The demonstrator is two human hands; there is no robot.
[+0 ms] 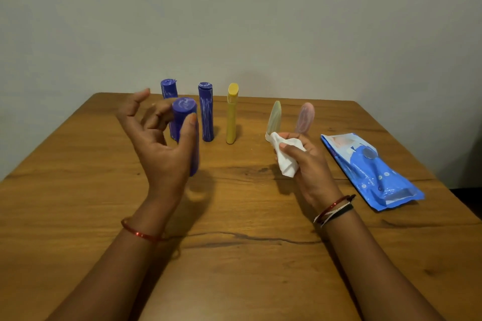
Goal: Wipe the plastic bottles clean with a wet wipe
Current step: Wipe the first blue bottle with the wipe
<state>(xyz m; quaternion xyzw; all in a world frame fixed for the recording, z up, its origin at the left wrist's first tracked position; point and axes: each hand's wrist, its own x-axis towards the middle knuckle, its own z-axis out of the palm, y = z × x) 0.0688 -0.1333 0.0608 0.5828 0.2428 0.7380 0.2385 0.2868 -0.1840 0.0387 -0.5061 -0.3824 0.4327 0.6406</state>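
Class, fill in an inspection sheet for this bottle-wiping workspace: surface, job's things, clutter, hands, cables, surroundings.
Surface: wooden table, dark grain cracks.
Job's things: held purple bottle; two purple bottles standing behind; yellow bottle upright; pale green tube and pink tube upright; wet wipe crumpled; blue wipes pack lying flat at right.
Clutter: nothing seen.
Hands: left hand holds the purple bottle off the table; right hand grips the wipe.
Cables: nothing seen.
Surroundings: plain wall.
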